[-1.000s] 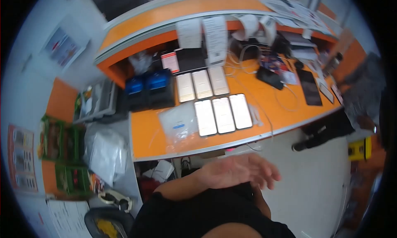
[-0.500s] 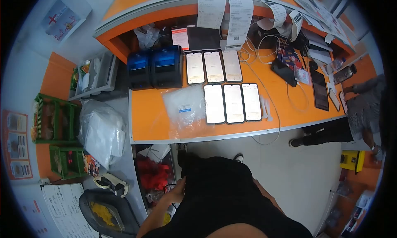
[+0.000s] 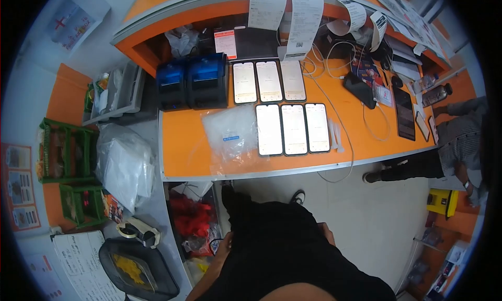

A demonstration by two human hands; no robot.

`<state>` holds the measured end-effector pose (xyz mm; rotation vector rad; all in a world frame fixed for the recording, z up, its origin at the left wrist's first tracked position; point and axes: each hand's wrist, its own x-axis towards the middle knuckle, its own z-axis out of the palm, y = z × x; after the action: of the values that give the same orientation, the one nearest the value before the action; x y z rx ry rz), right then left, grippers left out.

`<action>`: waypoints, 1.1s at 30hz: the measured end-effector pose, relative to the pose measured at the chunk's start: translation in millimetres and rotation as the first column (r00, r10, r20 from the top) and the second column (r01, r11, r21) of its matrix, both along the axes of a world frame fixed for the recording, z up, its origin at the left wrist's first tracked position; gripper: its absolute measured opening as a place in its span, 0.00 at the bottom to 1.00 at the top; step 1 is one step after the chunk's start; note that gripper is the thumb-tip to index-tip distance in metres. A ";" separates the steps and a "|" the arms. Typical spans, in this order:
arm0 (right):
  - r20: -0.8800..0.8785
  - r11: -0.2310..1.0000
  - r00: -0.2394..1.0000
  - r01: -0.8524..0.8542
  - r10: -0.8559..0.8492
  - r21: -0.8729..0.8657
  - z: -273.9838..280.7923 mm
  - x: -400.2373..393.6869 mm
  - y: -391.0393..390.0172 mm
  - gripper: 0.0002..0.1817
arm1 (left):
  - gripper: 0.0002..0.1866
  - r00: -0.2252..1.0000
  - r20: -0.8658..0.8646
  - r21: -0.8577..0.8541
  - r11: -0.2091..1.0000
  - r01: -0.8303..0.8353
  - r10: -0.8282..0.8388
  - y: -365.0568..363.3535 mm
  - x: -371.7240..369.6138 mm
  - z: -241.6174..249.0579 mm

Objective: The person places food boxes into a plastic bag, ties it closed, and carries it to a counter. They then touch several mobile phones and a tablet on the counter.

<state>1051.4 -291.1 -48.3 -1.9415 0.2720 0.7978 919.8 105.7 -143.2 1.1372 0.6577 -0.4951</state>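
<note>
My left hand (image 3: 224,246) hangs low beside my black trousers (image 3: 272,228), its fingers mostly hidden against the cloth. A thin dark loop shows next to it; I cannot make out whether the hand touches it. On the other side, part of my right hand (image 3: 328,232) appears at the trouser edge, fingers largely out of sight. In front of me is an orange desk (image 3: 183,144). Several lit smartphones (image 3: 270,129) lie on it in two rows. Left of the lower row is a clear plastic bag (image 3: 230,136) with a blue label.
Two black-and-blue printers (image 3: 207,81) stand at the desk's back left. Paper receipts (image 3: 303,24) hang from the shelf. A white cable (image 3: 342,113) droops over the front edge. Another person (image 3: 460,139) is at the right. Green crates (image 3: 68,149) and a wrapped bundle (image 3: 125,162) are left.
Both hands have shifted: the left slightly lower, the right up and closer to the trousers. My foot shows more beneath me. The view has tilted slightly; objects on the desk stay put.
</note>
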 end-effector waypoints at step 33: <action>0.527 0.599 0.377 -0.100 0.762 -0.795 64.0 498.6 355.7 0.28 | 0.32 0.968 -0.034 0.139 0.958 0.251 -0.249 145.6 101.6 71.1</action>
<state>1550.0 64.6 15.6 -2.9219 -0.8076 -0.1035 1021.4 251.2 -72.1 1.3619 0.5722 -0.6819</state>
